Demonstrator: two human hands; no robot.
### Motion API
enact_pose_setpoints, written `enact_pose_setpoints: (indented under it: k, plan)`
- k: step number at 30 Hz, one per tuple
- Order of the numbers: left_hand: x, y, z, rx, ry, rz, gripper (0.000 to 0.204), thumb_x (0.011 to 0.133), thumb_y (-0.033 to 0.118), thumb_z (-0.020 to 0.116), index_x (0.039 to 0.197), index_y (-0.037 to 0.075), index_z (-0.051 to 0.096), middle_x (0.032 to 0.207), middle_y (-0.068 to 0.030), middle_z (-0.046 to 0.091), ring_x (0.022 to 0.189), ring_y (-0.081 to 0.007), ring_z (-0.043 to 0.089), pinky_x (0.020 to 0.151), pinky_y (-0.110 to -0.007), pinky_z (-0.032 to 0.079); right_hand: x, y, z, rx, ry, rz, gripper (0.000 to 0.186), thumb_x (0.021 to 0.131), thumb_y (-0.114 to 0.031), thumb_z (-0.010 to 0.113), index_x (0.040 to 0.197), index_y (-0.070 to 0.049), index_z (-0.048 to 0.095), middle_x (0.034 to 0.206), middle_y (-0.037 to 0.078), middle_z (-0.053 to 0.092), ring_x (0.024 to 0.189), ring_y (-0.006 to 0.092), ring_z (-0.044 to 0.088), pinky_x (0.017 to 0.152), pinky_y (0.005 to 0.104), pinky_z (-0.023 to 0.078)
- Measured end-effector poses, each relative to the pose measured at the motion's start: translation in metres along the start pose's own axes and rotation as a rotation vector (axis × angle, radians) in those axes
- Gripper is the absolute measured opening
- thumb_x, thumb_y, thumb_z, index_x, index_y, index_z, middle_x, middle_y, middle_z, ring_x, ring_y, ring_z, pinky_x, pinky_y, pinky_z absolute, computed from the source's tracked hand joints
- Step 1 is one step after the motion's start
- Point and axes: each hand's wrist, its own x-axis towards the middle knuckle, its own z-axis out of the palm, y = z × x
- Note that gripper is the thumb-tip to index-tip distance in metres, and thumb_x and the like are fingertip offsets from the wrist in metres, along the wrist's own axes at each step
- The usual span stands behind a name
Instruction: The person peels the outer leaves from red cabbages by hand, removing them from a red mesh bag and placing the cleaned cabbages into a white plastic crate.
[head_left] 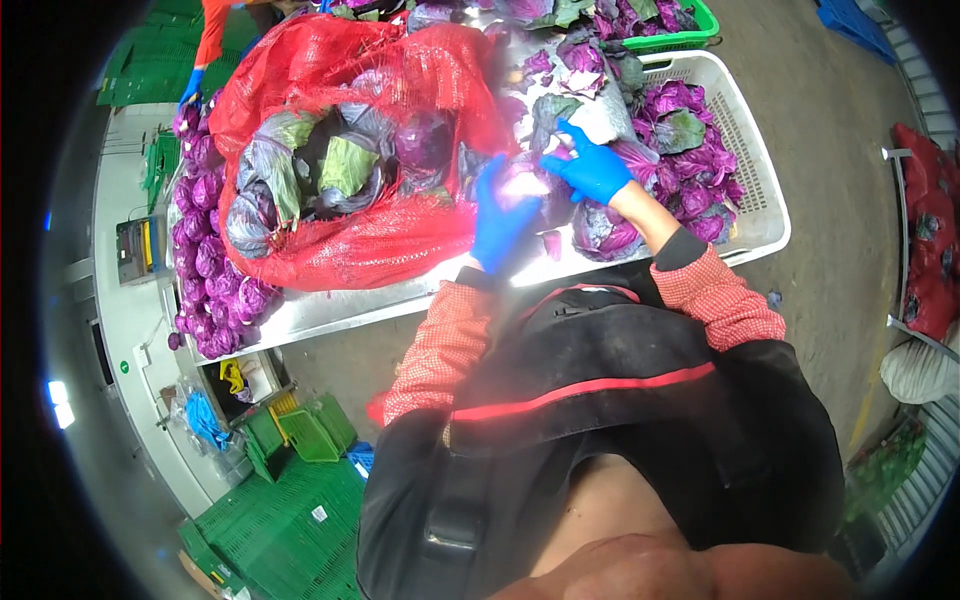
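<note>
My left hand point(500, 220), in a blue glove, is smeared by motion beside a blurred purple cabbage point(530, 195) on the metal table point(380, 318). My right hand point(588, 165), also gloved, is at that cabbage's upper right, fingers spread; whether they touch it is unclear. A large red mesh sack point(350, 255), lying open with several cabbages point(345, 170) inside, spreads to the left of my hands. To the right, a white plastic crate point(760, 205) holds torn purple leaves point(695, 155).
Peeled cabbages point(210, 260) pile at the table's left end. Another worker's gloved hand point(192, 85) reaches there. A green crate point(700, 20) is at the back right. More green crates point(300, 520) stand on the floor lower left. A rack with red sacks point(925, 230) is at the right.
</note>
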Motion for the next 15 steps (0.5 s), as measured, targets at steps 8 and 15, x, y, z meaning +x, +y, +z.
enact_pose_setpoints:
  k: [8,15]
  plan:
    - [0.005,0.0,-0.002,0.074,0.04,-0.072,0.07,0.072,0.009,0.07,0.13,0.008,0.032,0.124,-0.0108,0.04,0.112,-0.0217,0.042,0.095,-0.033,0.038,-0.028,0.017,-0.013,0.128,-0.014,0.299,0.048,0.078,-0.016,0.058,0.124,-0.014,0.044,0.09,0.008,0.06,0.06,0.011,0.054,0.051,0.0255,0.045]
    - [0.01,-0.008,-0.002,0.171,-0.024,0.009,0.066,0.074,0.01,0.067,0.13,0.007,0.032,0.122,-0.011,0.042,0.109,-0.0209,0.045,0.094,-0.032,0.039,-0.013,-0.001,-0.011,0.048,-0.147,-0.259,0.036,0.08,-0.02,0.06,0.114,-0.012,0.053,0.089,0.005,0.06,0.072,0.01,0.055,0.058,0.0242,0.045]
